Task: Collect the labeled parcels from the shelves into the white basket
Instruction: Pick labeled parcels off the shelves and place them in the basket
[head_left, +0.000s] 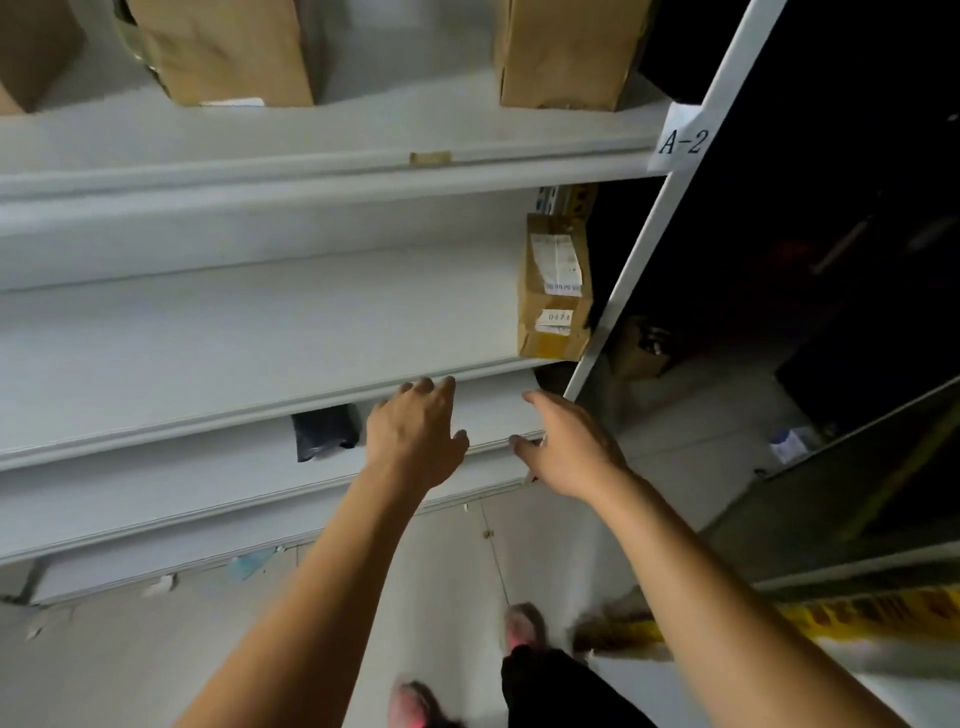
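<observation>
A brown cardboard parcel (555, 291) with white labels stands at the right end of the middle shelf (260, 338), against the white upright post. My left hand (415, 431) reaches toward the front lip of that shelf, fingers relaxed and holding nothing. My right hand (566, 447) is stretched out beside it, below the brown parcel, fingers spread and empty. A black plastic parcel (324, 431) lies on the shelf below, just left of my left hand. The white basket is out of view.
Two large brown paper parcels (228, 52) (561, 52) stand on the top shelf, and a tag reading A-2 (684, 140) marks the post. Right of the post it is dark, with a small box (639, 348) on the floor. Yellow floor tape (857, 613) runs at lower right. My feet (524, 623) stand below.
</observation>
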